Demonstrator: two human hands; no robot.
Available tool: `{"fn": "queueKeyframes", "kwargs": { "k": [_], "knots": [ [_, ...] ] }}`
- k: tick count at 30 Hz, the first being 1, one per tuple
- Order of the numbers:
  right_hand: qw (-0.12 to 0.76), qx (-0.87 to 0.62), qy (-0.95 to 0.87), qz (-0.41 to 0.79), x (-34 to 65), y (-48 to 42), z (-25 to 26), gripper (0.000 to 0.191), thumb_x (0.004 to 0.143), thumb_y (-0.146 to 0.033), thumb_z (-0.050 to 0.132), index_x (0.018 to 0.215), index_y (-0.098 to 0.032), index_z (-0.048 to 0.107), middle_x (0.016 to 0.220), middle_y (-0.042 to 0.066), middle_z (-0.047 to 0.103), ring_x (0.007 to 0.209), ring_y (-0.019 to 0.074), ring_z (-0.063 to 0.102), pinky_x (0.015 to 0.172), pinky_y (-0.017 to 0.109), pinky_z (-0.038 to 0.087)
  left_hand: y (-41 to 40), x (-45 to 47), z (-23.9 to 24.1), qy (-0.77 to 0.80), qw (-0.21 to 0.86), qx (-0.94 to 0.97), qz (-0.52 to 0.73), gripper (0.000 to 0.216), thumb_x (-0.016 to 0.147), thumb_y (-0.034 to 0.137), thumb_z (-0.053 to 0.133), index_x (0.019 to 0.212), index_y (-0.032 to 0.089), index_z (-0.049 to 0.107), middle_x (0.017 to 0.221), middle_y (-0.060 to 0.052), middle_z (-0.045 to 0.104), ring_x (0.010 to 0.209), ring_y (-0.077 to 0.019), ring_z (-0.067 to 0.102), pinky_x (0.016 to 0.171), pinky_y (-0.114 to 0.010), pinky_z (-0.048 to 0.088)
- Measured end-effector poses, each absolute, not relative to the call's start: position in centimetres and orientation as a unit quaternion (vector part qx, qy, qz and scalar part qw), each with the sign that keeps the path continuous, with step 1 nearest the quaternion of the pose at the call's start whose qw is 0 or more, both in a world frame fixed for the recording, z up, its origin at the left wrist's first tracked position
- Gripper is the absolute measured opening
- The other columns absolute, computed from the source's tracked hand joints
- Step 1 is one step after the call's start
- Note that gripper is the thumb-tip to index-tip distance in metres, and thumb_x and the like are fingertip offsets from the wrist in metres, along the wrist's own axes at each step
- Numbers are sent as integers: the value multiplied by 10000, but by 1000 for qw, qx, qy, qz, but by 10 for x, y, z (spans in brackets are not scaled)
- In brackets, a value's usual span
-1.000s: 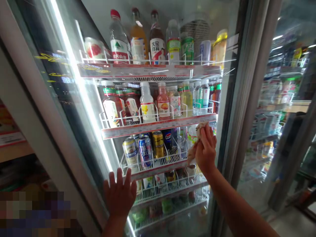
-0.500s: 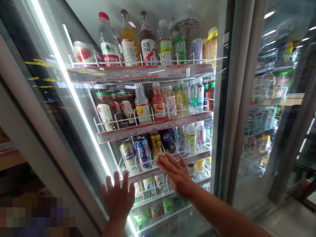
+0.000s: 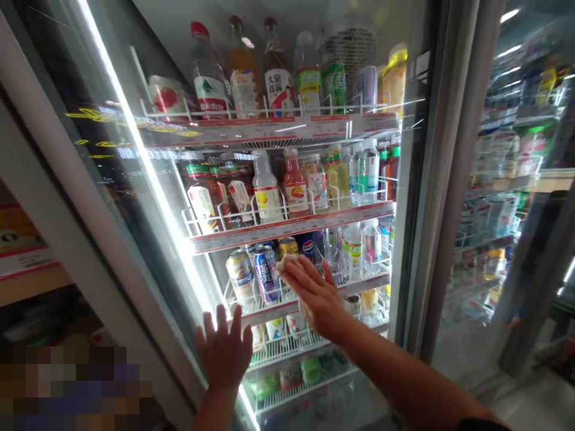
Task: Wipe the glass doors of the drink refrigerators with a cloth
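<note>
My left hand (image 3: pixel 224 350) lies flat with fingers spread against the lower part of the glass door (image 3: pixel 148 197) of a drinks fridge. My right hand (image 3: pixel 309 293) is pressed flat on the same glass, a little higher and to the right, with a pale cloth (image 3: pixel 284 264) under its fingers. Behind the glass at that height stand cans (image 3: pixel 265 272) on a wire shelf (image 3: pixel 296 302).
Bottles (image 3: pixel 267 188) fill the upper shelves, with red price strips (image 3: pixel 287 227) along the edges. A grey door frame (image 3: pixel 431 197) runs down the right side, with a second glass door (image 3: pixel 507 197) beyond it. A wooden shelf (image 3: pixel 27 281) is at the left.
My right hand with the cloth swept from the right side of the glass down and left to the middle, then rose slightly. My left hand stayed flat on the glass.
</note>
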State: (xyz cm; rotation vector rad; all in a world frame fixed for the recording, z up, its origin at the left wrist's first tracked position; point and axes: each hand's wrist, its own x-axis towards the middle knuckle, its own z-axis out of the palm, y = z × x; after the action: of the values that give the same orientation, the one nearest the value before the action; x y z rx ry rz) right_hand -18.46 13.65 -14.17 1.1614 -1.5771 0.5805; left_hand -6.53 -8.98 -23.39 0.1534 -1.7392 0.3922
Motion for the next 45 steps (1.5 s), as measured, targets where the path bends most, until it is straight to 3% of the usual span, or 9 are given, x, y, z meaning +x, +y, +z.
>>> {"fn": "queueKeyframes", "kwargs": {
  "k": [6,14,18,22,26,29,36,41,45],
  "knots": [
    [567,369,-648,349,-197,136,-109,751,959,-66,433,1609,-328,165,1613,-27,387,1544,175,251,1297,444,170,-87,-65,-233,-756,626,77,175,727,955,272,570,1599,280,233,1667,-74,191,1549,-315,146,1258,-549,160],
    [557,489,-636,215,-177,104,-87,692,947,-130,441,1597,-267,247,1607,-64,395,1567,137,153,1311,413,-49,-85,-62,-233,-762,615,84,183,740,954,252,573,1604,258,220,1665,-99,183,1548,-323,136,1260,-555,157],
    [585,438,-637,244,-171,80,-71,631,940,-157,462,1559,-226,360,1629,-41,364,1580,159,77,1309,425,-40,-86,-63,-235,-762,617,86,176,732,951,256,584,1598,268,244,1666,-88,187,1547,-321,142,1265,-547,145],
    [596,533,-581,150,-154,56,-93,549,972,-228,455,1519,-270,436,1646,-88,319,1584,165,50,1313,427,-9,-89,-63,-238,-762,620,76,173,773,945,234,591,1608,289,197,1662,-96,200,1547,-325,140,1251,-572,167],
    [587,555,-579,108,-147,45,-77,551,1009,-249,424,1550,-329,361,1648,-151,280,1579,116,28,1318,425,64,-88,-63,-238,-761,622,75,169,777,943,230,598,1607,287,199,1660,-99,207,1549,-322,133,1251,-568,160],
    [570,521,-619,140,-149,46,-54,597,1004,-203,409,1579,-320,294,1657,-150,242,1580,123,34,1321,438,42,-87,-62,-236,-763,620,80,167,730,948,234,591,1595,266,255,1661,-99,203,1549,-322,135,1254,-554,151],
    [587,579,-559,80,-148,46,-69,527,1019,-239,386,1543,-296,384,1646,-142,290,1580,124,40,1316,427,87,-88,-63,-234,-756,626,64,182,781,937,217,592,1609,246,194,1663,-104,191,1547,-328,136,1259,-545,147],
    [604,491,-608,156,-154,48,-43,540,1029,-210,349,1556,-331,347,1639,-155,298,1573,115,91,1321,440,53,-89,-64,-237,-759,620,84,181,733,947,248,585,1597,263,247,1655,-104,221,1544,-333,153,1248,-564,178],
    [624,515,-575,121,-154,52,-50,519,1029,-242,361,1544,-301,378,1640,-146,309,1578,134,64,1319,426,99,-90,-64,-240,-764,615,92,173,743,948,257,582,1600,290,228,1652,-97,235,1542,-335,160,1240,-582,193]
  ]
}}
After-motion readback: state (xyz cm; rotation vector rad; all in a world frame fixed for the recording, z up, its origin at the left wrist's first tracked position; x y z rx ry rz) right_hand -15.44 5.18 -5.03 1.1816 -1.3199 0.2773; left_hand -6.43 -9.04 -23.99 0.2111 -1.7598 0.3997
